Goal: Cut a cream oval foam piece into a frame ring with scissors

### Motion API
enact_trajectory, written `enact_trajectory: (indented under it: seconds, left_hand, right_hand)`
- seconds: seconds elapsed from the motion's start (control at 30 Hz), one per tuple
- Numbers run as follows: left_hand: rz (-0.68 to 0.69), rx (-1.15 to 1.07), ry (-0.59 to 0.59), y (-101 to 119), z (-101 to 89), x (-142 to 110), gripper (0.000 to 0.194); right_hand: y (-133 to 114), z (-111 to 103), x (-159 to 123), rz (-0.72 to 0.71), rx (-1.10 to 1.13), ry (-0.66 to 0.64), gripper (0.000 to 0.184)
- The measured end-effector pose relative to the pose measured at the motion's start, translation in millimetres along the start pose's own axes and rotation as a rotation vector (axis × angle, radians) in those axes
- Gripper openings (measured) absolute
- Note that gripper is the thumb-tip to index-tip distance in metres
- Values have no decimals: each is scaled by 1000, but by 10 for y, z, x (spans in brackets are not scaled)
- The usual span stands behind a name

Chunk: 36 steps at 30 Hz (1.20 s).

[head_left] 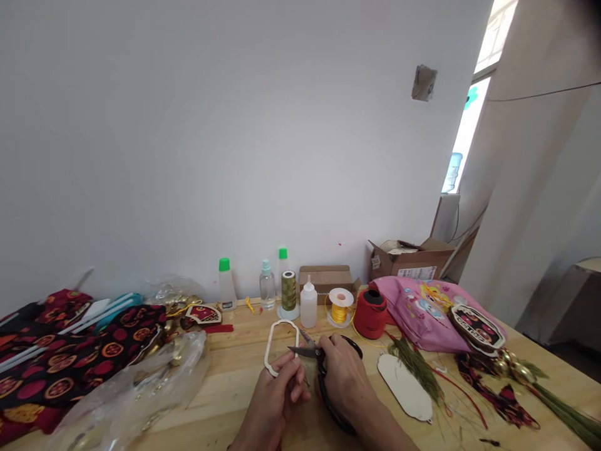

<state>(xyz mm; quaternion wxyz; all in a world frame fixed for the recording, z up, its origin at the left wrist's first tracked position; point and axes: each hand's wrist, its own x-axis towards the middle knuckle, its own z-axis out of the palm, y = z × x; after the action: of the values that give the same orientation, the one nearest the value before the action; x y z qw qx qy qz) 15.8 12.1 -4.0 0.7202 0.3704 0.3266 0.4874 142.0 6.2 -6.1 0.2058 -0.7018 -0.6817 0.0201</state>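
My left hand [277,398] pinches the lower right end of a white, long-sided frame [268,351] with an open middle. Black-handled scissors [342,419] are in my right hand [346,374], their blades parted and pointing left. One blade lies across the frame's right edge, just above my left fingertips. Whether the blade touches the frame, I cannot tell. To the right of my right hand lies a cream, rounded panel [404,387] with small loops at its ends. A white squeeze bottle [308,304] stands behind the scissors.
Along the wall stand green-capped bottles [226,288], an olive thread cone [288,291], a yellow cord spool [340,310] and a red thread cone [370,316]. Patterned dark fabric [113,341] and a clear plastic bag [154,388] cover the left. At right are a pink bag [417,313] and green tassels [417,366].
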Motion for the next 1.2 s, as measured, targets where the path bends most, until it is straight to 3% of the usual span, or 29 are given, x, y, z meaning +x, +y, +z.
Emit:
enact_trajectory:
  seconds: [0.1,0.27,0.47,0.6,0.67,1.2]
  left_hand:
    - [-48,-28,-3,-14,-15,-19,13]
    - [-9,-120,-11,-49,-82,8,8]
    - [-13,-173,49,-67,-99,39,16]
    - [-40,-221,49,-75,-61,4,4]
    - [-51,-256,47,-72,-38,-14,15]
    - [-99,-329,117,-75,-7,-18,23]
  right_hand:
    - [19,26,18,30,-25,25,24]
    - [5,-9,-43,-16,28,21,24]
    - [-54,-23,-71,-2,-48,-16,18]
    - [-63,2,-47,43,-105,-6,19]
    - [-75,-4,-56,58,-111,-28,19]
    - [-189,-80,-70,113,-148,-155,24]
